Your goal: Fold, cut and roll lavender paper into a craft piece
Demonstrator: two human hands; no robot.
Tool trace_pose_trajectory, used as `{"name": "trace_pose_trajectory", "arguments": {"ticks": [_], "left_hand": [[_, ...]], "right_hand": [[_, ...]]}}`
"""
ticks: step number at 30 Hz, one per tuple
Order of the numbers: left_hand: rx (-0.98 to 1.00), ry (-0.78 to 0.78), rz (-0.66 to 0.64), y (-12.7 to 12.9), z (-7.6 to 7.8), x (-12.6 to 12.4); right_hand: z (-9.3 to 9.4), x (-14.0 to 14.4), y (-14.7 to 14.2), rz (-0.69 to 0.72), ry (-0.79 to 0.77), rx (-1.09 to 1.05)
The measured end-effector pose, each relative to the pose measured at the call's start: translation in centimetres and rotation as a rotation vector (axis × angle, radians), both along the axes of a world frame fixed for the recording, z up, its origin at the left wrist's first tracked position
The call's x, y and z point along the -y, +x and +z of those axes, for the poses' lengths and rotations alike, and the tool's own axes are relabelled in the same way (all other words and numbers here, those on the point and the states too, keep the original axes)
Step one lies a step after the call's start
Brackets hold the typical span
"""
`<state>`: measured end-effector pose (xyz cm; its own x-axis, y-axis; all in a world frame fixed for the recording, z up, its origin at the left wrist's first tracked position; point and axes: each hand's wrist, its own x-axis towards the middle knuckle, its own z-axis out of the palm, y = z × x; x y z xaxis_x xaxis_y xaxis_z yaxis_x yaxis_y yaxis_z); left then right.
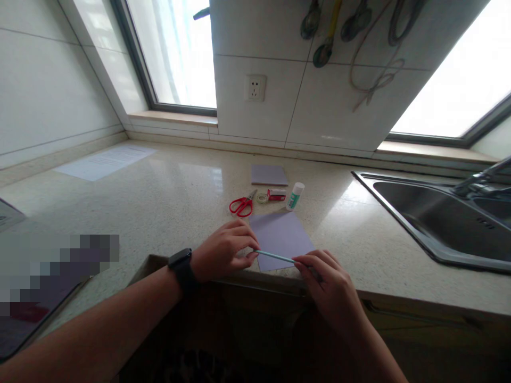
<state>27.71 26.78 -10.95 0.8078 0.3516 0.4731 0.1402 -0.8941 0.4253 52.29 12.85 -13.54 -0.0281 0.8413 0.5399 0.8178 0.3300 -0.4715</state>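
Between my two hands stretches a thin pale blue-green stick [275, 256], held roughly level over the counter's front edge; whether it is a straw or rolled paper I cannot tell. My left hand [229, 247] pinches its left end between thumb and fingertips. At the other end, my right hand [325, 274] grips it the same way. Beneath and behind the stick lies a square lilac sheet of paper [281, 231]. Just past that sheet are red-handled scissors [241, 205], a roll of clear tape [262, 198], a small red-and-white box [276, 194] and an upright glue stick [295, 196].
A stack of lilac paper [269, 174] sits farther back on the speckled counter [191, 191]. A steel sink [431, 218] is set in at the right. Printed white paper [106, 161] lies at the back left, and a dark-edged, partly pixelated object [35, 319] is at the near left.
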Motion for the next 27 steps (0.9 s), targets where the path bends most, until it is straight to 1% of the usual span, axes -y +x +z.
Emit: {"name": "trace_pose_trajectory", "arguments": {"ticks": [9, 19, 27], "left_hand": [[0.035, 0.005, 0.000, -0.10, 0.34, 0.13], [0.021, 0.022, -0.003, 0.00, 0.51, 0.32], [0.023, 0.070, -0.021, -0.18, 0.20, 0.18]], "right_hand": [[0.19, -0.23, -0.09, 0.004, 0.013, 0.014], [-0.21, -0.27, 0.03, -0.010, 0.003, 0.045], [-0.42, -0.39, -0.05, -0.009, 0.051, 0.059]]}}
